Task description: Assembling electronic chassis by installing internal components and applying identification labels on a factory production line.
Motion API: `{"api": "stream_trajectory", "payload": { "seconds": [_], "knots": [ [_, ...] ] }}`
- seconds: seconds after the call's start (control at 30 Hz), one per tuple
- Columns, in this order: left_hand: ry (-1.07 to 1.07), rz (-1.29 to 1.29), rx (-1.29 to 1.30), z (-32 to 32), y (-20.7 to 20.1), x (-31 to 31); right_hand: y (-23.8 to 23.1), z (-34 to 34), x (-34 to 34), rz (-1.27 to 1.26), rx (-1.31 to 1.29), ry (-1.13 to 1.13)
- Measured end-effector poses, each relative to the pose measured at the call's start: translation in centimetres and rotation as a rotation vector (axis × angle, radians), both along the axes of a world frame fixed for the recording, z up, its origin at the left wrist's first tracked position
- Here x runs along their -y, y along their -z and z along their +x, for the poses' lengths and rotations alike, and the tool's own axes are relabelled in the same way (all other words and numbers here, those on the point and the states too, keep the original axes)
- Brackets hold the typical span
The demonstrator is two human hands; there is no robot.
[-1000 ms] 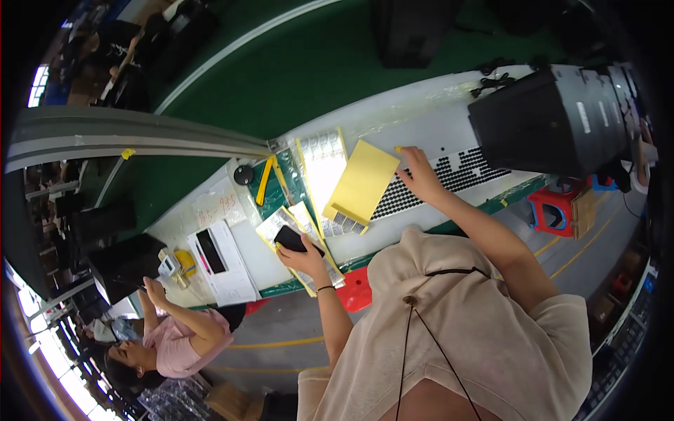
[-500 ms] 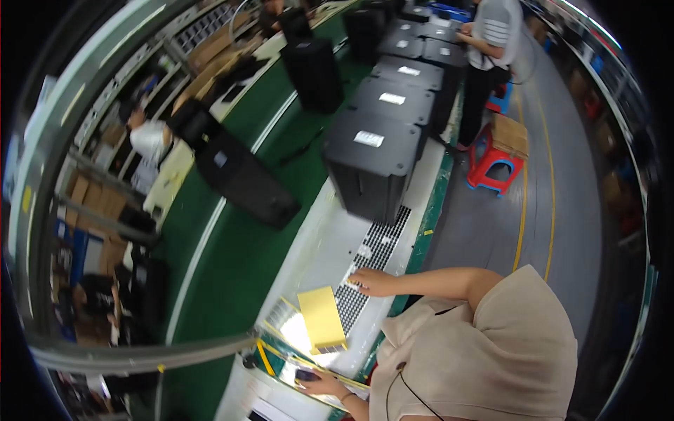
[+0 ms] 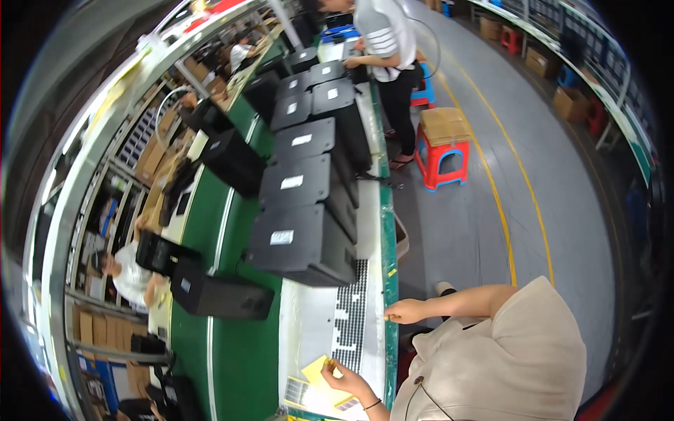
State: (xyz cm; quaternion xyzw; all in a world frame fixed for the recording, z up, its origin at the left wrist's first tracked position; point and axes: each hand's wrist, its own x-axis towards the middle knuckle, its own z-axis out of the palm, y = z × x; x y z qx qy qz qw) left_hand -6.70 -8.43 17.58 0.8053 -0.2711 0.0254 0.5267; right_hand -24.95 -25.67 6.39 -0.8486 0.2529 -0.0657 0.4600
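Note:
My left hand (image 3: pixel 342 377) is over the yellow sheet (image 3: pixel 317 369) at the near end of the white bench. Its fingertips are pinched together, with a small yellowish spot at them that I cannot make out. At the bench's green right edge is my right hand (image 3: pixel 406 311), fingers drawn together; what they hold, if anything, is too small to tell. Between the two hands lies a long white sheet with rows of small black dots (image 3: pixel 354 312), some spots bare. A labelled sheet (image 3: pixel 298 390) lies beside the yellow one.
Large black speaker-like cabinets (image 3: pixel 298 235) stand in rows farther up the bench. Left, a green conveyor (image 3: pixel 242 365) carries another black cabinet (image 3: pixel 223 293). A co-worker (image 3: pixel 386 42) stands at the far end. A red stool (image 3: pixel 442 158) with cardboard on top is in the aisle.
My left hand has left a dark object and risen to the yellow sheet. My right hand has moved off the dotted sheet to the bench edge. The view has turned.

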Motion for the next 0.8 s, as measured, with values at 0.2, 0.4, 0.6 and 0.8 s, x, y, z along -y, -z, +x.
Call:
{"api": "stream_trajectory", "payload": {
  "seconds": [0.2,0.4,0.6,0.8],
  "knots": [
    [0.345,-0.026,-0.031,-9.4,-0.1,10.7,-0.5,-11.5,4.6,0.042,0.005,0.198],
    [0.633,-0.021,-0.178,-23.7,0.4,22.2,-2.1,-27.0,10.2,0.225,0.0,0.475],
    [1.031,0.103,-0.213,-41.3,-0.1,31.6,-1.6,-43.5,17.2,0.133,0.108,0.904],
    [1.555,0.36,0.087,-52.0,0.4,40.4,-3.1,-54.9,22.9,0.339,0.164,1.334]
  ]
}}
